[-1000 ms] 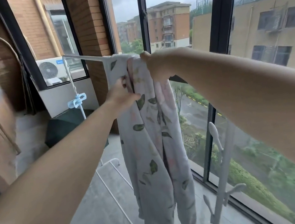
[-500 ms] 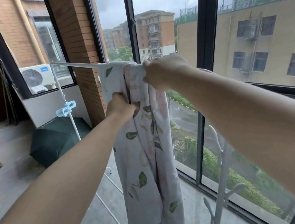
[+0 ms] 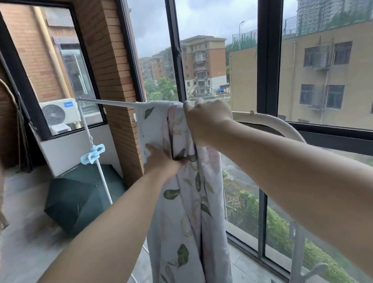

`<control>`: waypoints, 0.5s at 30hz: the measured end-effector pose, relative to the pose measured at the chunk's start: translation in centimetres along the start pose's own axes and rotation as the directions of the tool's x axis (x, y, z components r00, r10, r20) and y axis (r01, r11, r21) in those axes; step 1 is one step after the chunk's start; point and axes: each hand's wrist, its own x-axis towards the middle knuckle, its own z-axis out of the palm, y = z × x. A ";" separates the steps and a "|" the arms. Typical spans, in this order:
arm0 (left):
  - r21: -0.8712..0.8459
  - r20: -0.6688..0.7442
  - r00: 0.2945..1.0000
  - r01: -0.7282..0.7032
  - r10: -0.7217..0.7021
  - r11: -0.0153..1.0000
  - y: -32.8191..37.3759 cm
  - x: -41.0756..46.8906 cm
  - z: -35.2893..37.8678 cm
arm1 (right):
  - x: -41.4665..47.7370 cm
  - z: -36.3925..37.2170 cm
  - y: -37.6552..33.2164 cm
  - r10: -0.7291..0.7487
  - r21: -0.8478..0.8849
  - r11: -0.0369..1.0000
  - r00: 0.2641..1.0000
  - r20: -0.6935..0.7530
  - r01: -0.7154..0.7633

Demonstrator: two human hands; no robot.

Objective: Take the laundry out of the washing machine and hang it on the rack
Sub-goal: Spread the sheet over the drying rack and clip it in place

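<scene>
Both on the leaf-print sheet [image 3: 187, 227]: our right hand [image 3: 209, 120] clutches it at the white rack bar [image 3: 110, 102], left hand [image 3: 162, 162] pinches a fold lower.

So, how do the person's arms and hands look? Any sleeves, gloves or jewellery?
Both arms are bare: no sleeve shows on the left arm or the right arm. The left hand and right hand wear no gloves, and no watch, bracelet or ring is visible.
</scene>
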 end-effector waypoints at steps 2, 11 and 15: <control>0.018 -0.029 0.999 -0.046 0.046 0.999 -0.4 0.7 0.3 | 0.4 0.2 -0.2 -0.023 -0.014 1.000 1.000 -0.021 0.023; -0.108 -0.413 0.898 -0.212 0.151 0.971 -0.8 1.9 -3.7 | 2.7 0.2 -0.6 -0.020 -0.004 1.000 0.994 -0.103 0.020; -0.090 -0.571 0.795 -0.309 0.205 0.947 2.7 2.4 -7.7 | 3.7 0.6 -1.4 0.004 0.106 0.994 0.989 -0.145 0.012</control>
